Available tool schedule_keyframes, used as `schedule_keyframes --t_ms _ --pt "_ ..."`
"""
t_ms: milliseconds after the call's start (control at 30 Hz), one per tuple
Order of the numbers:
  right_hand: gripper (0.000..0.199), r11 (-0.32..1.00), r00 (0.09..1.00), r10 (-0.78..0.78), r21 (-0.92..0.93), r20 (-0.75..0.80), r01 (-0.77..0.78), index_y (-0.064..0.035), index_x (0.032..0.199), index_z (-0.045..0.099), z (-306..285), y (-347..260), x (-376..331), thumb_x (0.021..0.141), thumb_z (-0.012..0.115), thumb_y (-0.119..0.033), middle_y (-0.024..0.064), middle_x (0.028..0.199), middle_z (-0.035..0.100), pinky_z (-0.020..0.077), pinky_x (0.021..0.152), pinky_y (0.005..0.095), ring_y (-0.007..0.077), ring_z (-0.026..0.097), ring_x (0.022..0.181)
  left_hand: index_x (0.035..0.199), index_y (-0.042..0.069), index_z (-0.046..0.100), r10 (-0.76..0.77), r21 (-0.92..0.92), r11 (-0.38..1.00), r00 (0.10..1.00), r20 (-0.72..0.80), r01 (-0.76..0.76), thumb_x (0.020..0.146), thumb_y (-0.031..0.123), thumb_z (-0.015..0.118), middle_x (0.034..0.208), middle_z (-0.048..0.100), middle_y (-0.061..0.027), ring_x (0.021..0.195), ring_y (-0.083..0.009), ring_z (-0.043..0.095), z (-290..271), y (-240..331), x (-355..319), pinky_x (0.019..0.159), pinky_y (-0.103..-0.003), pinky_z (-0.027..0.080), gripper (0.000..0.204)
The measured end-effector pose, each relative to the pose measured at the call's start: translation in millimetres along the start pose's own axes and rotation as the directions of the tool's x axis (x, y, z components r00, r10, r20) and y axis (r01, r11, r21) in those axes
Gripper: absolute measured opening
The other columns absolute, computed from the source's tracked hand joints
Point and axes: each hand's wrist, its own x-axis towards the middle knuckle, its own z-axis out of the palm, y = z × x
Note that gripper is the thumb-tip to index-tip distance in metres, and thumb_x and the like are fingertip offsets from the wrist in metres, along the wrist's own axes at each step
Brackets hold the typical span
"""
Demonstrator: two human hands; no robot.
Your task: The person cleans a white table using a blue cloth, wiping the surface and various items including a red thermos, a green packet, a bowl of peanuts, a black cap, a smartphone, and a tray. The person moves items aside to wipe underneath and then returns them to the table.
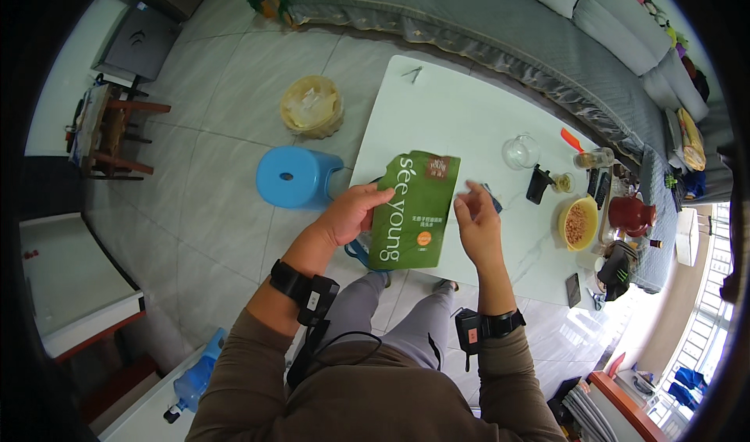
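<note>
A flat green packet [414,215] with pale lettering, a brown patch and an orange dot stands upright in front of me, over the near left edge of the white table [437,114]. Its top edge looks uneven at the left corner. My left hand [353,214] grips the packet's left side, thumb on the front and the other fingers hidden behind. Just off its right edge is my right hand [478,223], fingers loosely bent and apart, holding nothing that I can see. A small dark object [492,198] lies beside that hand, partly covered.
Left of the table stand a blue stool [289,178] and a lined yellowish bin [311,106]. Toward the table's right are a glass bowl [521,152], a black item [539,184], a yellow bowl of nuts or beans [576,225] and a red pot [631,215]. A grey sofa [484,20] borders the far side.
</note>
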Motion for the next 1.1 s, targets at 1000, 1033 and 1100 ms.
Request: schedule_keyframes --t_ms 1000,1033,1100 --pt "0.026 0.758 0.803 0.503 0.283 0.319 -0.587 -0.0004 0.073 0.062 -2 18 -5 0.09 0.062 -0.021 -0.0007 0.063 0.055 0.0369 0.048 0.0247 0.006 0.046 0.055 0.061 0.011 0.052 0.505 0.686 -0.547 0.464 0.728 -0.48 0.076 0.015 0.067 0.058 0.049 -0.0034 0.053 -0.0217 0.051 45 -60 48 0.05 -0.035 0.041 0.021" --pt "0.025 0.744 0.78 0.529 0.26 0.333 -0.616 -0.0005 0.075 0.062 -4 20 -1 0.09 0.062 -0.02 -0.0004 0.066 0.058 0.0383 0.049 0.024 0.006 0.047 0.056 0.061 0.012 0.051 0.508 0.684 -0.553 0.458 0.729 -0.476 0.076 0.015 0.067 0.058 0.049 -0.0035 0.053 -0.0216 0.051 47 -61 52 0.05 -0.035 0.041 0.022" --pt "0.027 0.746 0.791 0.47 0.303 0.391 -0.593 0.0005 0.076 0.064 -9 23 3 0.09 0.062 -0.022 0.0012 0.065 0.058 0.0394 0.05 0.0244 0.0072 0.05 0.057 0.067 0.01 0.056 0.515 0.743 -0.504 0.538 0.668 -0.44 0.077 0.018 0.067 0.062 0.054 -0.0042 0.057 -0.0239 0.054 51 -64 51 0.052 -0.036 0.043 0.018"
